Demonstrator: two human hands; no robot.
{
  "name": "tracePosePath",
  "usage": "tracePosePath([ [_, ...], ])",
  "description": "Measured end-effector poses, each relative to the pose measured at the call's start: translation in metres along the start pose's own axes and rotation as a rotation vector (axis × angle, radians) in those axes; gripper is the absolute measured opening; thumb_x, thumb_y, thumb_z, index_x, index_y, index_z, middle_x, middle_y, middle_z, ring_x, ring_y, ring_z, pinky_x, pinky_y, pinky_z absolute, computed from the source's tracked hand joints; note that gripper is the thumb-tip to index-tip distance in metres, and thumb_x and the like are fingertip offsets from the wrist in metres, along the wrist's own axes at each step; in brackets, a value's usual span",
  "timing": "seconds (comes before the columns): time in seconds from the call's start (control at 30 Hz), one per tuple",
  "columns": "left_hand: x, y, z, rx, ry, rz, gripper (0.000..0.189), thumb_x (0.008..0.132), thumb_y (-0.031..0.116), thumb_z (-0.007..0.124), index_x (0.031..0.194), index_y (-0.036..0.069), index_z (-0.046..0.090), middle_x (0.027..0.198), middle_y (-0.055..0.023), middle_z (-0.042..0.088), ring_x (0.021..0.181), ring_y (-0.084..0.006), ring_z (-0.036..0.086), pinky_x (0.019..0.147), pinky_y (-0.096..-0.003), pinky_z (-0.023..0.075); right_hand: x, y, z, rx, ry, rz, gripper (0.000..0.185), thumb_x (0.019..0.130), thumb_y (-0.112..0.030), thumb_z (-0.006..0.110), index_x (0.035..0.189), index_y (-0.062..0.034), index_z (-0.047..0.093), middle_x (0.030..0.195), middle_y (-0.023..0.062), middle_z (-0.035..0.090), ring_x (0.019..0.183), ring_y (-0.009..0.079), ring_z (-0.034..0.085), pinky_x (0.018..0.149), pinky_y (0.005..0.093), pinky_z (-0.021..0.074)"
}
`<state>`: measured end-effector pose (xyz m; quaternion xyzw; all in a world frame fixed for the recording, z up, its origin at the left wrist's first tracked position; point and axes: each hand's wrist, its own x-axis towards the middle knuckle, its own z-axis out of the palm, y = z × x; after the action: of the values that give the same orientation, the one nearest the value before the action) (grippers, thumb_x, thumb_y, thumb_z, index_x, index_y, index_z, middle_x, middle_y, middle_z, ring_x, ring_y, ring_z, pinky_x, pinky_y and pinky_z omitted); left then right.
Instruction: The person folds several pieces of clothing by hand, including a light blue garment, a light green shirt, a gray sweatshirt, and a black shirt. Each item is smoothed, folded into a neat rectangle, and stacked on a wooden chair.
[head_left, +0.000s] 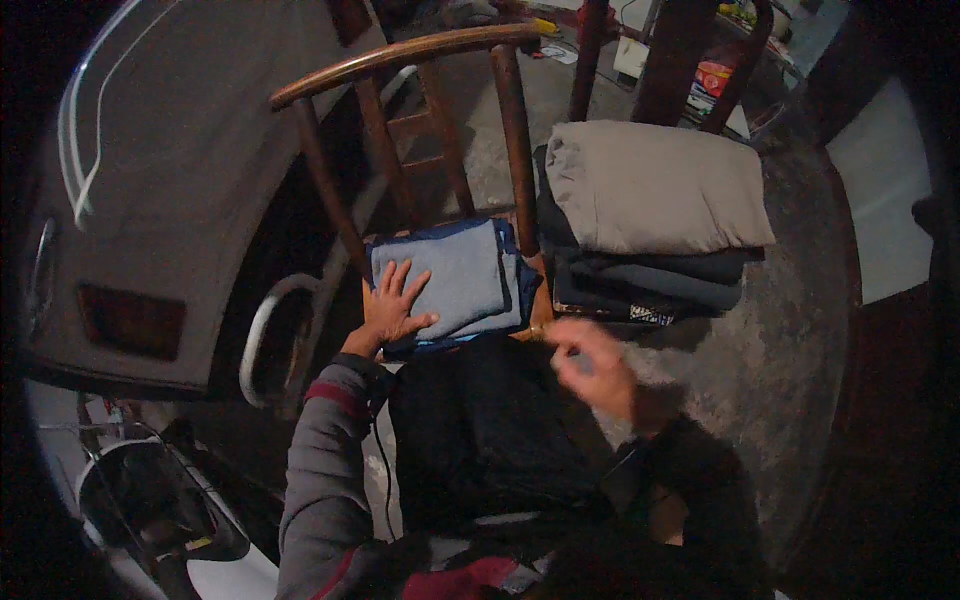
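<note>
On the seat of a wooden chair lies a stack of folded cloth, with a light blue folded cloth on top and dark blue fabric showing at its edges. My left hand rests flat on the left part of the top cloth, fingers spread. At the seat's front right corner is my right hand, blurred, with its fingers bent. Whether anything is between those fingers is unclear. Black fabric covers the area between my forearms, just below the stack.
Right of the chair, a beige folded cloth tops a pile of dark folded fabric. A brown-covered piece of furniture with a pale curved handle stands to the left. Concrete floor shows at the right.
</note>
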<state>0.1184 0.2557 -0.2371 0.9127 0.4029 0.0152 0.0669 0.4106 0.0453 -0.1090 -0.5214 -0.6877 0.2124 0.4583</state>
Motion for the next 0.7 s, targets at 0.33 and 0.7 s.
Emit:
tracePosePath([
  [0.33,-0.043,0.004,-0.068,-0.313,-0.021,-0.071,0.075,0.073,0.053,0.064,0.134,0.019,0.037,0.141,-0.0179,0.024,0.131,-0.0374,0.021,0.104,-0.0486,0.0239,0.070,-0.008,-0.144,-0.976,0.007,-0.224,0.055,0.065,-0.004,0.064,0.118,-0.0068,0.050,0.125,0.0143,0.047,0.115,0.0312,0.043,0.097,0.0437,0.0324],
  [0.7,-0.130,0.048,-0.138,-0.655,0.213,-0.116,0.069,0.074,0.033,0.068,0.132,0.009,0.039,0.138,-0.0139,0.032,0.128,-0.0295,0.031,0.103,-0.0394,0.0292,0.100,-0.006,-0.168,-0.750,0.301,-0.131,0.038,0.073,-0.013,0.062,0.109,-0.0056,0.056,0.103,0.0138,0.061,0.098,0.0297,0.056,0.090,0.0391,0.0398],
])
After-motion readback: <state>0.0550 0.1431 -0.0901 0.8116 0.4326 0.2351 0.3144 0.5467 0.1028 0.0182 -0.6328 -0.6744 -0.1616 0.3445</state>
